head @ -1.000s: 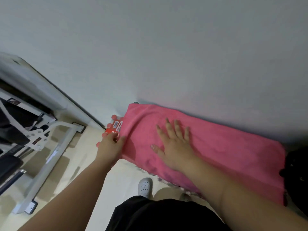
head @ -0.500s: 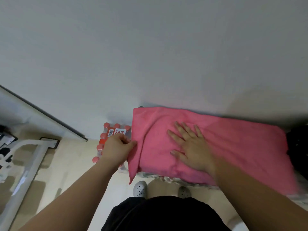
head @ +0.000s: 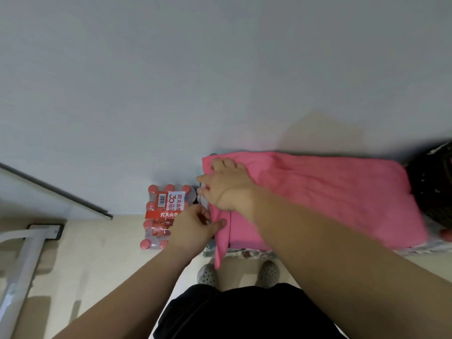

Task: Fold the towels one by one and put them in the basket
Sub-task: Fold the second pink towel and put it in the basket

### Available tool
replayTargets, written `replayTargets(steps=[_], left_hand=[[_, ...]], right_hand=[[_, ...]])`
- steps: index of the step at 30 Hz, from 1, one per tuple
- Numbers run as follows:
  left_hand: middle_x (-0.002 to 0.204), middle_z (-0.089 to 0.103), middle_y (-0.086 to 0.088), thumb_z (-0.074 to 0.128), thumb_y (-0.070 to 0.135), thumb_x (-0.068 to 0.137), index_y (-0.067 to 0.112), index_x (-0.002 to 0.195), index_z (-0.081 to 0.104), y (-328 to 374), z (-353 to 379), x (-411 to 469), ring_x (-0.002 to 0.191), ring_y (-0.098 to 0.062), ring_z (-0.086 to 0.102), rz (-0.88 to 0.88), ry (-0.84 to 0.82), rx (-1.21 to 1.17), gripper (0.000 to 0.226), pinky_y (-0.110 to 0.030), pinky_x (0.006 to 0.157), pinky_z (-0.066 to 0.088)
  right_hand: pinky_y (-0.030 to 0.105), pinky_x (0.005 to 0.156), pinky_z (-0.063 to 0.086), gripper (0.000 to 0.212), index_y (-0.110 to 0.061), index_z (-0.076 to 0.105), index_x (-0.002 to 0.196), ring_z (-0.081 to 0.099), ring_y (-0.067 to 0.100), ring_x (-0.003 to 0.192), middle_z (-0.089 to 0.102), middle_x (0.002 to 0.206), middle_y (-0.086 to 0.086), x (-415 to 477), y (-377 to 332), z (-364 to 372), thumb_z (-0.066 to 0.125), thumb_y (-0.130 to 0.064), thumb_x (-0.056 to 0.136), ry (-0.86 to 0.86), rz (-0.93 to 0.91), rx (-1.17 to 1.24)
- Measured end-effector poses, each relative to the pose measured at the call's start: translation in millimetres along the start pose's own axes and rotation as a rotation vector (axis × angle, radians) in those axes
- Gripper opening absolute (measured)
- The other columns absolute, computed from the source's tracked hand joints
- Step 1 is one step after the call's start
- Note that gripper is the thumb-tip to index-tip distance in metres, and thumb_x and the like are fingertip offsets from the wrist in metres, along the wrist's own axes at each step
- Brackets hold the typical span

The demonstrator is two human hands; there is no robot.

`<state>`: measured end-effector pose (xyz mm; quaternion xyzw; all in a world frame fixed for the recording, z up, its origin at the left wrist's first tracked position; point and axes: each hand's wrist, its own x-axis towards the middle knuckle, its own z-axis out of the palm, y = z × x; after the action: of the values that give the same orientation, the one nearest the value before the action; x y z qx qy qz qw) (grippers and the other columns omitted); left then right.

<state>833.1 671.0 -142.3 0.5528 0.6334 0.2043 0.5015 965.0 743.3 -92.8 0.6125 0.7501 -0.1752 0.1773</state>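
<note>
A pink towel [head: 330,199] lies spread along a low surface against the white wall, and its near left corner hangs down over the front edge. My left hand [head: 195,227] pinches the towel's left edge near that corner. My right hand [head: 226,185] has crossed over to the towel's far left end, fingers curled over the far corner. No basket is clearly visible.
A shrink-wrapped pack of red-capped water bottles [head: 162,214] stands on the floor just left of the towel. A dark patterned object [head: 433,189] sits at the towel's right end. A white metal frame [head: 27,250] stands on the floor at left. My feet [head: 208,274] are below.
My right hand slid from the middle of the towel to its far left corner. My left hand stayed at the left edge. The view shifted right.
</note>
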Motion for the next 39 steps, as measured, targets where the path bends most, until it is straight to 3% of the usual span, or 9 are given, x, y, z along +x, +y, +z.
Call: replayTargets(steps=[3,7,13,18,21,25,31,35,39], left_hand=[[0.068,0.065,-0.007,0.084,0.025,0.076,0.011,0.07,0.063,-4.3,-1.2,-0.3,0.061,-0.021,0.058,0.056,-0.003,-0.028,0.026,-0.039,0.062,0.051],[0.069,0.066,-0.008,0.076,0.03,0.075,0.011,0.071,0.063,-3.3,-6.1,1.1,0.07,-0.033,0.062,0.041,-0.056,-0.084,0.024,-0.048,0.068,0.054],[0.055,0.047,-0.002,0.065,0.011,0.086,0.011,0.067,0.05,-6.8,-14.1,-0.9,0.052,-0.017,0.042,-0.089,0.039,-0.31,0.024,-0.03,0.048,0.034],[0.069,0.062,-0.013,0.073,0.009,0.085,0.003,0.091,0.061,-16.8,-25.5,-2.8,0.051,-0.019,0.053,-0.149,-0.057,-0.377,0.014,-0.031,0.047,0.043],[0.07,0.062,-0.013,0.069,0.01,0.089,-0.001,0.084,0.062,-26.5,-30.7,-9.6,0.061,-0.022,0.056,-0.174,-0.051,-0.363,0.013,-0.04,0.061,0.051],[0.061,0.056,-0.014,0.065,0.007,0.092,-0.002,0.081,0.057,-40.7,-45.6,-21.4,0.05,-0.02,0.053,-0.195,0.049,-0.397,0.016,-0.034,0.055,0.047],[0.084,0.063,-0.031,0.064,-0.007,0.084,-0.004,0.094,0.062,-42.5,-57.5,-36.3,0.059,-0.029,0.06,-0.196,0.059,-0.41,0.011,-0.039,0.059,0.056],[0.074,0.056,-0.015,0.07,-0.002,0.077,0.001,0.082,0.059,-27.5,-53.3,-44.5,0.061,-0.023,0.052,-0.111,0.064,-0.39,0.012,-0.035,0.056,0.045],[0.065,0.052,0.0,0.068,0.014,0.064,0.016,0.082,0.065,7.1,-39.9,-53.0,0.059,-0.018,0.047,0.05,0.096,-0.315,0.019,-0.034,0.058,0.043]], right_hand=[[0.049,0.108,0.026,0.049,-0.027,0.047,0.142,0.03,0.031,0.132,0.031,0.149,0.007,1.1,-8.7,10.7,0.038,-0.05,0.099,0.116,0.051,-0.086],[0.047,0.109,0.025,0.065,-0.014,0.028,0.153,0.03,0.029,0.133,0.029,0.152,0.004,-2.4,-8.6,19.9,0.044,-0.045,0.098,0.207,0.062,0.005],[0.041,0.12,0.019,0.07,-0.01,0.021,0.156,0.021,0.027,0.147,0.021,0.161,0.008,-2.8,-12.5,2.5,0.047,-0.044,0.1,0.278,0.105,0.454],[0.026,0.121,0.006,0.075,-0.007,0.01,0.158,0.003,0.017,0.153,0.001,0.167,0.006,5.3,-29.8,-5.7,0.046,-0.042,0.102,0.22,0.119,0.78],[0.03,0.124,0.006,0.077,-0.009,0.007,0.159,0.001,0.016,0.154,-0.003,0.168,0.003,11.1,-38.2,-1.9,0.044,-0.046,0.102,0.202,0.116,0.787],[0.039,0.125,0.011,0.081,-0.013,0.007,0.159,0.0,0.015,0.154,-0.003,0.168,-0.001,19.6,-52.6,2.9,0.041,-0.054,0.098,0.182,0.085,0.76],[0.036,0.125,0.008,0.079,-0.013,0.01,0.159,0.0,0.013,0.153,-0.001,0.168,-0.002,17.8,-63.2,0.8,0.042,-0.053,0.099,0.208,0.034,0.808],[0.019,0.116,0.003,0.07,-0.009,0.017,0.158,0.004,0.01,0.153,0.005,0.168,0.001,6.5,-47.9,-7.1,0.044,-0.042,0.103,0.262,-0.007,0.933],[0.02,0.119,0.005,0.06,-0.007,0.032,0.153,0.009,0.008,0.152,0.017,0.165,0.001,-11.1,-20.1,-14.5,0.048,-0.035,0.103,0.393,-0.012,1.068]])
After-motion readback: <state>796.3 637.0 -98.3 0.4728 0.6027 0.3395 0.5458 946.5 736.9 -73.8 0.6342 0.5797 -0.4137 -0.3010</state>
